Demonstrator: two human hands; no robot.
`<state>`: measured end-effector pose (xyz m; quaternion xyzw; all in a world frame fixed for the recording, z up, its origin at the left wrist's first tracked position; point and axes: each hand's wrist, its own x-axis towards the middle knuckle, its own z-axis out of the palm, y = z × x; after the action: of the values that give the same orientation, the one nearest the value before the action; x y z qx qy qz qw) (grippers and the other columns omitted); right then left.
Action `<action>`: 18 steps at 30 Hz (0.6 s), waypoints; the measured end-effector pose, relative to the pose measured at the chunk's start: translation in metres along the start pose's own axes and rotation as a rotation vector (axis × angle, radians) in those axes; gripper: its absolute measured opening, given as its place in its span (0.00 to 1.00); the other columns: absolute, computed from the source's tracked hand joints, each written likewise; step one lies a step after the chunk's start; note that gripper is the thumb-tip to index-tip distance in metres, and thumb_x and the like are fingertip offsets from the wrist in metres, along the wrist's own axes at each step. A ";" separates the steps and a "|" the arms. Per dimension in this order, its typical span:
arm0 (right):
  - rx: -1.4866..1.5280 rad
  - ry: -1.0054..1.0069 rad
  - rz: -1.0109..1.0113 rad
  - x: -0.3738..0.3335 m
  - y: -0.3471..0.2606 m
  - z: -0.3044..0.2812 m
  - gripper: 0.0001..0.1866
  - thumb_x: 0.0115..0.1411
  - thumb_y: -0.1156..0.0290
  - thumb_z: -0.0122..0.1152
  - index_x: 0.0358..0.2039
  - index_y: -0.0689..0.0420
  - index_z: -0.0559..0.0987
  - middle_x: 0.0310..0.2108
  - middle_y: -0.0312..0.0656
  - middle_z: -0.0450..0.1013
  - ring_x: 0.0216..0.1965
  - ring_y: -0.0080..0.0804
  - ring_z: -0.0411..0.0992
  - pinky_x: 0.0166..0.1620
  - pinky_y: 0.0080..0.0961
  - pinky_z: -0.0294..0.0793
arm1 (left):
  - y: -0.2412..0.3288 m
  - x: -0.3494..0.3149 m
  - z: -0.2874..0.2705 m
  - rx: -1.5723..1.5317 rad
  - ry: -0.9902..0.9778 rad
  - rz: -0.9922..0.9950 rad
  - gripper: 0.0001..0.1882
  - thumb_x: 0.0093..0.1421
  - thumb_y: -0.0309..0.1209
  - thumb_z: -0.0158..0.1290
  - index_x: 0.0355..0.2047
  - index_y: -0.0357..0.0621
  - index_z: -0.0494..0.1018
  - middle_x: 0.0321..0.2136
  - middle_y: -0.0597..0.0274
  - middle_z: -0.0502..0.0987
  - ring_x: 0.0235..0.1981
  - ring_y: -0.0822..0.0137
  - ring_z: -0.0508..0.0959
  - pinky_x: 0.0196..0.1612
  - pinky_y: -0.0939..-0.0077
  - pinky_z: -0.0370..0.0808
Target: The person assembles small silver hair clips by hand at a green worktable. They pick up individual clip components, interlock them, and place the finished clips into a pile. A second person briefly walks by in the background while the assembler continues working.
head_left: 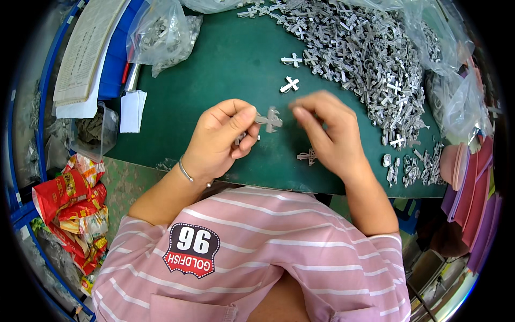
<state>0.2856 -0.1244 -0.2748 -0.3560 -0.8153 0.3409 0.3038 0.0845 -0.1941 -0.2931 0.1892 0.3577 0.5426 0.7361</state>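
- Nearest: pink shirt w/ white stripes (pixel 316 257), below near edge of dark green table (pixel 220 64).
- Near edge, R side: small clumps of silver-grey metal bits (pixel 412 170).
- Flat grey openwork cross (pixel 306 156): on table, just L of R wrist.
- L hand (pixel 222 131), thin silver open bangle (pixel 185 169) at wrist: thumb + index pinch a silver-grey cross-shaped metal piece (pixel 272 120), which sticks out to the R, above table, btwn both hands. Other fingers curled; small silver bit by them, partly hidden.
- R hand (pixel 335 129): just R of that piece, fingers bent, tips blurred; can't tell if it grips anything.
- White paper slips (pixel 132 111): on table, well L of hands.
- Beyond hands: two shiny silver crosses (pixel 289 84), one a bit farther than the other, near heap.
- Farther, R: big heap of silver-grey cross pieces (pixel 354 53), w/ crumpled clear plastic sheeting (pixel 462 104) on its R.
- Far L: bulging clear bag (pixel 161 43) w/ grey pieces inside.
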 end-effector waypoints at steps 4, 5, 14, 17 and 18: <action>-0.402 0.084 -0.267 0.030 0.032 0.009 0.07 0.50 0.80 0.59 0.33 0.61 0.77 0.31 0.44 0.72 0.33 0.43 0.70 0.37 0.32 0.71 | 0.004 0.005 0.004 -0.193 0.005 -0.017 0.11 0.62 0.34 0.44 0.28 0.39 0.69 0.28 0.53 0.74 0.22 0.67 0.75 0.14 0.83 0.65; -0.370 0.034 -0.228 0.030 0.033 0.008 0.08 0.51 0.79 0.59 0.33 0.61 0.77 0.32 0.44 0.72 0.35 0.42 0.69 0.39 0.34 0.70 | 0.006 0.006 0.003 -0.232 -0.002 -0.064 0.11 0.62 0.34 0.44 0.28 0.39 0.68 0.28 0.53 0.74 0.23 0.66 0.75 0.14 0.83 0.65; 0.596 -0.191 0.530 0.007 0.007 -0.004 0.11 0.63 0.69 0.54 0.37 0.65 0.78 0.26 0.33 0.73 0.27 0.15 0.68 0.30 0.14 0.68 | -0.002 0.008 0.019 0.409 0.109 0.092 0.08 0.59 0.25 0.53 0.38 0.36 0.71 0.25 0.61 0.75 0.19 0.75 0.75 0.12 0.90 0.63; 0.726 -0.221 0.602 0.001 0.001 -0.006 0.12 0.63 0.69 0.53 0.41 0.65 0.77 0.27 0.34 0.73 0.27 0.16 0.69 0.30 0.13 0.68 | -0.003 0.009 0.019 0.448 0.070 0.038 0.08 0.59 0.25 0.53 0.38 0.35 0.71 0.27 0.59 0.76 0.19 0.75 0.75 0.13 0.90 0.63; 0.763 -0.190 0.604 -0.001 0.000 -0.006 0.12 0.62 0.70 0.54 0.41 0.64 0.77 0.28 0.34 0.74 0.28 0.16 0.70 0.30 0.13 0.69 | -0.003 0.008 0.019 0.425 0.073 0.037 0.08 0.59 0.25 0.53 0.38 0.35 0.72 0.28 0.58 0.76 0.19 0.75 0.75 0.13 0.90 0.63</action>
<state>0.2907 -0.1228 -0.2714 -0.4071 -0.5171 0.7187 0.2244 0.1022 -0.1855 -0.2848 0.3266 0.4870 0.4749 0.6562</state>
